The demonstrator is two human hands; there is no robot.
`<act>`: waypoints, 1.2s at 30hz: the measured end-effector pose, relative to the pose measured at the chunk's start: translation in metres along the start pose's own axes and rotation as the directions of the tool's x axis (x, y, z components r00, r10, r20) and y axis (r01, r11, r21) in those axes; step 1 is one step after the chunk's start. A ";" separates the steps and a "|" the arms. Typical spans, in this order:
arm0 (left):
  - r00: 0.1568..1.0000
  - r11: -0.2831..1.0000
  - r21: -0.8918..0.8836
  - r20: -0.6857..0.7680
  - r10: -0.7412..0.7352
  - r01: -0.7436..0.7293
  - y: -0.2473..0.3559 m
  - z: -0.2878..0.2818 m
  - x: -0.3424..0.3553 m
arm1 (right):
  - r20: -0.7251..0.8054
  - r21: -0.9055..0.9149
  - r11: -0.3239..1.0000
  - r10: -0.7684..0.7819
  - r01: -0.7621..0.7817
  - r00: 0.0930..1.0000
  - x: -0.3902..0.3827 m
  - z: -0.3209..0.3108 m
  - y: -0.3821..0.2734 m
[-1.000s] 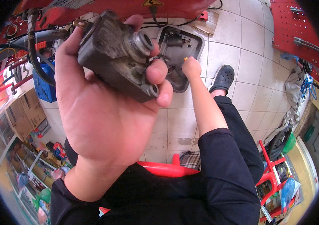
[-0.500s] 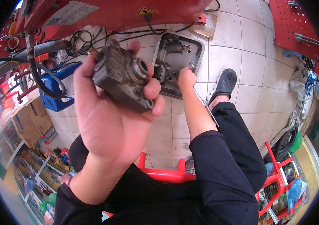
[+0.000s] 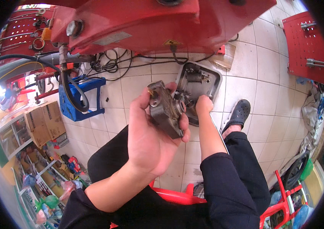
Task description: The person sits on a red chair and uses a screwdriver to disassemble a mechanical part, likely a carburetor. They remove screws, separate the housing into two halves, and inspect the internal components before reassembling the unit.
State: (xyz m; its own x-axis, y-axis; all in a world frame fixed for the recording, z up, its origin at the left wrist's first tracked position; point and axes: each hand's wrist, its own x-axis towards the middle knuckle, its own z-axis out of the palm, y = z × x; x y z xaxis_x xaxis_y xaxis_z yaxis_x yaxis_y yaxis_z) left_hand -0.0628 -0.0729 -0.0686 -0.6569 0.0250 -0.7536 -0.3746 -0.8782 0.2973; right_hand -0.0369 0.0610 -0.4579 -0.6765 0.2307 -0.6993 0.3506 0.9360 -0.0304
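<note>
My left hand (image 3: 152, 141) is closed around a dark, greasy cast-metal housing (image 3: 164, 112), raised in front of me. A small brass-coloured fitting stands out on one side of the housing, and a round port is on the other. Lower down, my right hand (image 3: 204, 104) is a fist at the right inner side of a grey metal tray (image 3: 217, 86) on the floor. A thin silvery metal rod (image 3: 220, 131) runs back from that fist along my forearm; its far end is hidden. In the tray lie a cylindrical metal part (image 3: 194, 77) and other small parts, partly covered by my left hand's housing.
A large red machine (image 3: 143, 30) overhangs the far side, with black cables (image 3: 150, 61) on the tiles. A blue plastic stool (image 3: 82, 99) stands left, near cardboard boxes (image 3: 44, 123). My shoe (image 3: 239, 111) is right of the tray. I sit over a red stool (image 3: 177, 196).
My left hand and the housing now appear smaller and farther right, with the housing turned. The whole view has shifted, showing more of the red machine. The right fist stays at the tray.
</note>
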 end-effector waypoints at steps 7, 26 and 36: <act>0.999 0.998 0.038 -0.023 0.050 -0.049 -0.002 0.001 0.002 | -0.081 0.023 0.991 -0.130 0.132 0.988 -0.011 -0.003 0.007; 0.985 0.986 0.052 0.081 0.151 -0.156 0.011 -0.002 -0.012 | 0.006 0.985 -0.133 -0.621 -0.113 0.784 -0.100 -0.210 0.036; 0.876 0.822 0.448 0.467 0.121 -0.352 -0.013 0.027 -0.046 | -0.343 0.939 -0.262 -0.751 0.222 0.564 -0.294 -0.384 0.034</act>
State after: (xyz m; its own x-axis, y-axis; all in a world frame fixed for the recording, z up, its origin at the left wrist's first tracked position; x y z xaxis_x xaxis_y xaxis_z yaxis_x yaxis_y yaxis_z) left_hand -0.0451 -0.0495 -0.0218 -0.9262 0.1386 -0.3505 -0.3696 -0.5164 0.7725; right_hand -0.0752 0.1271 0.0210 -0.8670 -0.4819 -0.1271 0.3662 -0.4432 -0.8182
